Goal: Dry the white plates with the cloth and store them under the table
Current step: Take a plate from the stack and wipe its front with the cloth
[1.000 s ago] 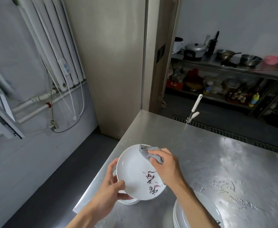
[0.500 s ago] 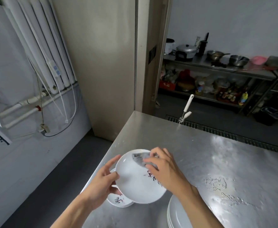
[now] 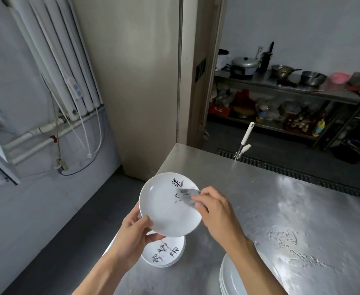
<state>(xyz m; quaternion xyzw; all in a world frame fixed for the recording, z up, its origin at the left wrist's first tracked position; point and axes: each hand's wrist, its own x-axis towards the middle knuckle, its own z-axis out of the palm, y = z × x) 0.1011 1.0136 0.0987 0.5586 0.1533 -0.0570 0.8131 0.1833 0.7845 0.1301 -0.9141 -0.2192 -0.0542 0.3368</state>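
- Two bare hands are working over the near left corner of a steel table [image 3: 281, 199]. The left hand [image 3: 132, 237] is gripping the lower rim of a white plate [image 3: 166, 209], with the thumb on its face and the fingers curled beneath, holding it tilted above the tabletop.
- The right hand [image 3: 215, 209] is pinching a small grey cloth [image 3: 186, 194] in curled fingers and pressing it against the plate's upper right part, beside black brush-written characters.
- One short stack of lettered plates [image 3: 166, 252] is sitting on the table right under the held plate, near the left edge. A second stack of white plates [image 3: 230, 279] is showing at the bottom edge, partly hidden by the right forearm.
- The tabletop is shining with broad reflections, and water drops [image 3: 285, 239] are lying in patches on its right part.
- A white-handled tool [image 3: 246, 135] is sticking up behind the table's far edge; its base is hidden.
- Beyond the table a long drain grate [image 3: 292, 171] is running across the dark floor, and a black bin [image 3: 349, 150] is standing at the far right.
- A steel shelf unit [image 3: 292, 86] is standing along the back wall, carrying a lidded pot [image 3: 244, 63], pans, a metal bowl [image 3: 313, 77] and a pink bowl [image 3: 340, 77] on top, with bottles and bags crowding the lower shelf.
- A tall beige panel [image 3: 132, 81] is rising behind the table's left corner, and white pipes [image 3: 47, 50] and cables are running down the grey wall at the left.
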